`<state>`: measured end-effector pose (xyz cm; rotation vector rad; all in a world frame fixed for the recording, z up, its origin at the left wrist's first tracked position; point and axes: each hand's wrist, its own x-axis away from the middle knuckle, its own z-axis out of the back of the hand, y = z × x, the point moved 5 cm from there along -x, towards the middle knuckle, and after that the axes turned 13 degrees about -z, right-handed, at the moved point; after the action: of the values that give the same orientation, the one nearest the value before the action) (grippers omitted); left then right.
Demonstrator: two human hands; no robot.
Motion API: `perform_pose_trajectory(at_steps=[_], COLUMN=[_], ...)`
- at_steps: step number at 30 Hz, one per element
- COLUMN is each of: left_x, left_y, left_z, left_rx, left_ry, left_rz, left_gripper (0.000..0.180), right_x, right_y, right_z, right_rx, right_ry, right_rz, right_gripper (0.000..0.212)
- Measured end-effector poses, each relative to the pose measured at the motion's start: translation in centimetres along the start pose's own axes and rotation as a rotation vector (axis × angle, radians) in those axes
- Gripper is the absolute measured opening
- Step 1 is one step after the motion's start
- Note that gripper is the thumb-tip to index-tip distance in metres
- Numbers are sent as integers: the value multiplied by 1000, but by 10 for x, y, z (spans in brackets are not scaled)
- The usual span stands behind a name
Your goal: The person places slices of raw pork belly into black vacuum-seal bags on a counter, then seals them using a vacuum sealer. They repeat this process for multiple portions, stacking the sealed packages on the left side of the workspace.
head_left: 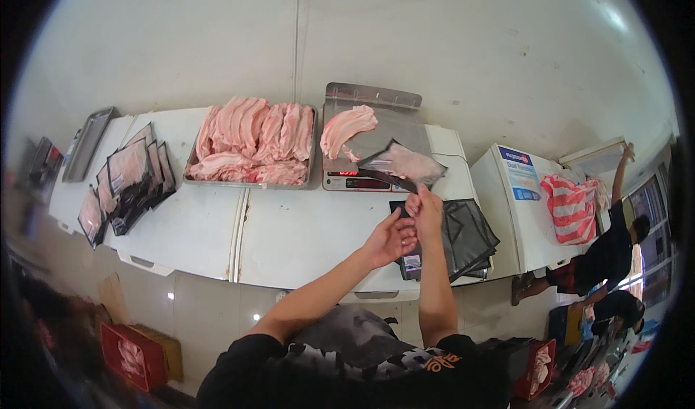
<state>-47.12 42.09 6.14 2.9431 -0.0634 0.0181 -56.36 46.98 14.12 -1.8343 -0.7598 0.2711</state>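
- At the left, packed pouches (pixel 129 174) overlapped on the white freezer lid (pixel 184 224).
- Next, a metal tray (pixel 314 141) bore piled meat strips (pixel 250 130).
- 1 curved meat piece (pixel 347 129) lay on the scale (pixel 337 184), crowding the space beside the held pouch.
- The left hand (pixel 391 239) had its grip apart, seemingly empty.
- The filled pouch (pixel 410 163), over the scale's front, looked fairly light, floppy and slick; its near corner suited holding.
- The right hand (pixel 426 210) had its grip clamped there.
- Flat dark bags (pixel 467 235) lay just beside it.

Pink-and-white meat slices (pixel 250 137); black pouches (pixel 470 235); white worktop (pixel 289 235); red-and-white bag (pixel 568 210) (boldly striped)
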Motion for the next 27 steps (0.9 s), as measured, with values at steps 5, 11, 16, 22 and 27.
perform_pose_trajectory(at_steps=[5, 11, 16, 22, 27], left_x=[4, 82, 209, 297, 427], left_y=[-9, 30, 100, 173, 175], left_z=[-31, 5, 52, 33, 128], left_rx=[213, 277, 228, -263, -643], left_ry=[31, 212, 170, 687, 1365], left_rz=[-36, -350, -805, -1104, -1656], left_gripper=[54, 60, 101, 79, 45], right_x=[108, 155, 114, 30, -24], right_y=[-27, 13, 46, 135, 50], right_z=[-1, -15, -71, -110, -120], right_rx=[74, 501, 836, 956, 922], right_ry=[134, -470, -775, -745, -295], right_rz=[-29, -228, -458, -250, 193], right_gripper=[30, 35, 54, 45, 22])
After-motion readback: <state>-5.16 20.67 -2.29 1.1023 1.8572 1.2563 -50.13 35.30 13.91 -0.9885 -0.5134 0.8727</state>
